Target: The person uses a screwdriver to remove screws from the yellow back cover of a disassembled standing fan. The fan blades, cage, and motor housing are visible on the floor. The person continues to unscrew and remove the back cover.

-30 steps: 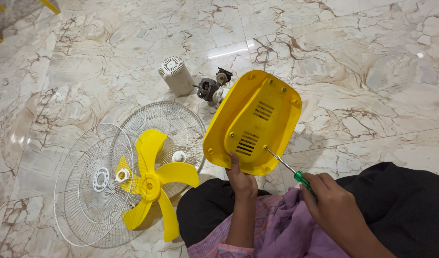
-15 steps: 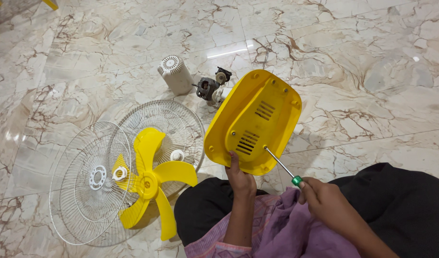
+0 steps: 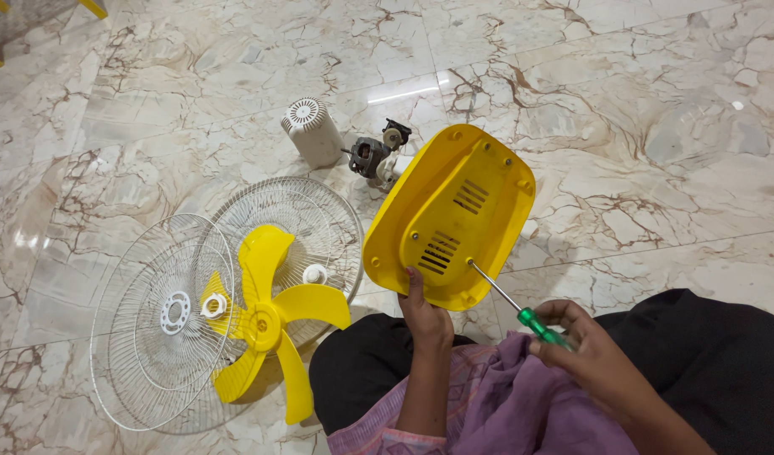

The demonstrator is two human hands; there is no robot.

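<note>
Fingers of the left hand (image 3: 425, 316) curl over the near rim of a yellow fan base (image 3: 450, 215), gripping it and holding it tilted up off the marble floor (image 3: 623, 93) with its underside, vent slots and screw holes turned toward the camera. Fingers of the right hand (image 3: 589, 354) are closed around the green handle of a screwdriver (image 3: 522, 313); its metal shaft runs up and to the left, and the tip sits at a screw hole near the lower edge of the base's underside.

Both forearms come up from the near edge of the floor, over a purple cloth (image 3: 522, 404) and dark clothing on the person's lap.

Beside the lap, on the floor, a yellow fan blade (image 3: 265, 316) lies on top of two overlapping white wire guards (image 3: 163, 329). A small white ring (image 3: 315, 274) rests on the farther guard. Beyond the base, toward the far edge of the floor, a white ribbed motor cover (image 3: 311, 131) stands next to a bare fan motor (image 3: 374, 156), which lies just beside the base's upper rim.
</note>
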